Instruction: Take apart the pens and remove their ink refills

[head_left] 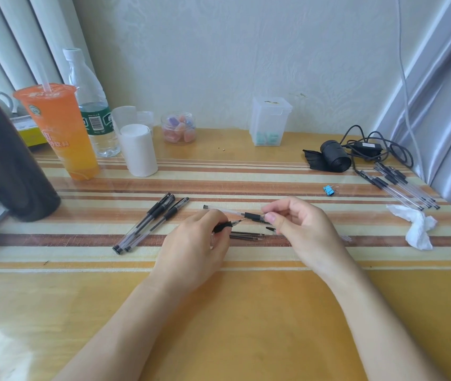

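Midway, centre frame: fingers of your left hand [194, 250] grip a black tip piece [222, 227], your right hand [300, 229] pinches the clear barrel [227, 211]; next, likely, slide the refill out.

My left hand [194, 248] covers most of the black grip piece [223, 227]. My right hand [298, 229] hides one end of the clear barrel [227, 210]. The refills [246, 235] run under my fingers. The dark flask [4, 160] is cut off at the left edge, and the blue thing [329, 190] is too small to tell.
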